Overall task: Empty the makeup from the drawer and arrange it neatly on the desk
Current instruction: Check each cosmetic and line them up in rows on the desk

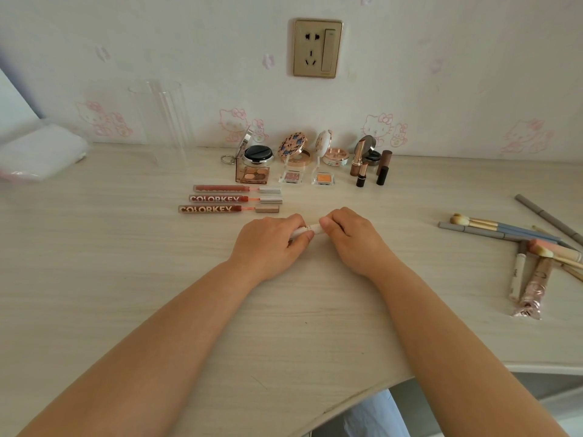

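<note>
My desk (126, 294) is pale, wood-grained, with a curved front edge. Just beyond my left hand (268, 244), three lip gloss tubes (235, 198) lie parallel, caps pointing right. Farther back, ahead of both hands, open compacts (293, 149) stand by the wall, with an eyeshadow palette (252, 174) and two small single eyeshadow pans (307, 177) in front of them. Beyond my right hand (353, 238), a cluster of lipsticks (370, 167) stands upright. Well off to the right, brushes and pencils (504, 230) lie in a loose heap, with two tubes (527, 279) beside them. Far left, a clear plastic bag (41, 156) and a clear acrylic holder (164, 121) sit on the desk.
</note>
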